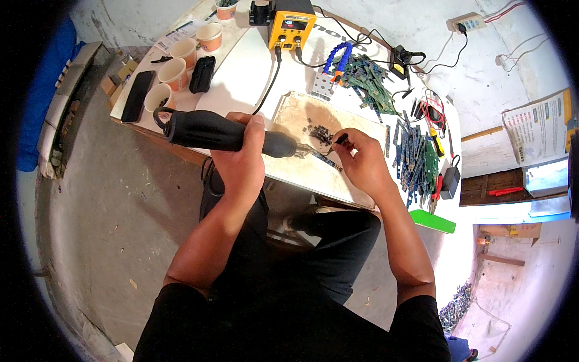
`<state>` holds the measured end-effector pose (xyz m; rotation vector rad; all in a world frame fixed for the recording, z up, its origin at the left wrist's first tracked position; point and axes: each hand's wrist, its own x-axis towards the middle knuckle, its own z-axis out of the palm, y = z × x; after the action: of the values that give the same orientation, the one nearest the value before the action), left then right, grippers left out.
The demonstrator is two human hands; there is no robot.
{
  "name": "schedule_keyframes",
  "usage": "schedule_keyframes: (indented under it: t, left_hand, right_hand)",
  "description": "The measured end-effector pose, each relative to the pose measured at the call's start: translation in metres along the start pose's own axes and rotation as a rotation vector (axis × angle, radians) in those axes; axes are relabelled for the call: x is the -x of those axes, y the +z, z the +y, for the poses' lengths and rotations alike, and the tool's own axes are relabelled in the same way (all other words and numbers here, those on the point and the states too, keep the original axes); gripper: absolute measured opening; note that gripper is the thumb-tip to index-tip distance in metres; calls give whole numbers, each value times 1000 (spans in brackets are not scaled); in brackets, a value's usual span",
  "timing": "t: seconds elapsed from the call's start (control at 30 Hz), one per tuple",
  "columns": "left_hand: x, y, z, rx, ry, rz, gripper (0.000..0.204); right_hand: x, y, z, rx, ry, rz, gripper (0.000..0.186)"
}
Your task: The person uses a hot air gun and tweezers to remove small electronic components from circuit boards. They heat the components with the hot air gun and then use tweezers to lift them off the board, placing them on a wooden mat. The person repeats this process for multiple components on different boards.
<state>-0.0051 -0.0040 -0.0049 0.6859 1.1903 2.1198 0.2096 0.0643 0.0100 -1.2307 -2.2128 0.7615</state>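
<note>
My left hand (246,142) is wrapped round the black handle of a hot air gun (202,131). Its metal nozzle (301,149) points right, close to a narrow circuit board strip (327,161) on a stained tan board (295,111). Fingers pinched, my right hand (362,160) grips what look like black tweezers (342,139); their tips are hard to make out beside the strip. Small dark chips (321,134) lie in a loose pile just beyond the nozzle, between my hands.
A yellow rework station (292,29) stands at the back, cabled. Green circuit boards (369,81) and stacked strips (413,160) fill the right side, near pliers (438,187). Paper cups (173,73), a phone (138,96) and a black case (202,74) sit at left.
</note>
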Motion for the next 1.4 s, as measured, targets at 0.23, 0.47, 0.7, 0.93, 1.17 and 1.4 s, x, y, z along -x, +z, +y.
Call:
schedule_keyframes:
  t: [0.23,0.47,0.7,0.93,1.17,1.4]
  left_hand:
    - [-1,-4,-4,25,-7,-22,8]
    - [-1,-6,-2,-58,-75,-37,9]
    - [0,-3,-3,-51,-43,10,7]
    - [-1,-6,1,-54,-67,-8,5]
    - [2,1,-3,-48,-80,6,7]
    - [4,3,3,-19,-72,21,9]
  right_hand:
    - [1,5,-1,87,-13,28,10]
    - [12,8,0,80,-6,131,11]
    - [22,-7,9,26,-32,307,6]
    - [-9,-51,69,-138,-48,778,5]
    - [-73,-109,115,116,99,869,14]
    - [7,-114,131,-93,238,946,15]
